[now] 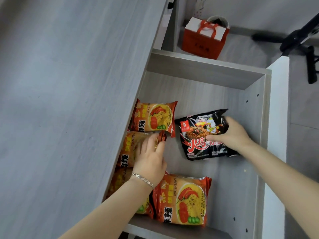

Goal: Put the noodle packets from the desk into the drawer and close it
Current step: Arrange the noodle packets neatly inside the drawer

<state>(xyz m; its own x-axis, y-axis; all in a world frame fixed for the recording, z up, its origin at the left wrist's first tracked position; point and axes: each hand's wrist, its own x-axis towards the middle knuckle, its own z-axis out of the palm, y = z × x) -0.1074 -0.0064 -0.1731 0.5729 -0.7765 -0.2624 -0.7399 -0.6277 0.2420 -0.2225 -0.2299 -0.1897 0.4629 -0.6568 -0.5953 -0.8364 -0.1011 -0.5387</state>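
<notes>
The open grey drawer (203, 94) sticks out from under the desk top (69, 100). Several orange noodle packets lie in it: one at the back left (153, 118), one at the front (183, 202), and more along the left side, partly hidden under the desk edge. My left hand (150, 159) rests on the middle left orange packet (128, 149), fingers curled at its corner. My right hand (231, 133) grips the right edge of a black noodle packet (202, 135) lying on the drawer floor at the right.
The drawer's white front panel (276, 135) stands at the right. Behind the drawer, a red gift bag (203, 38) sits on the floor. A black stand's legs (302, 42) spread at the top right.
</notes>
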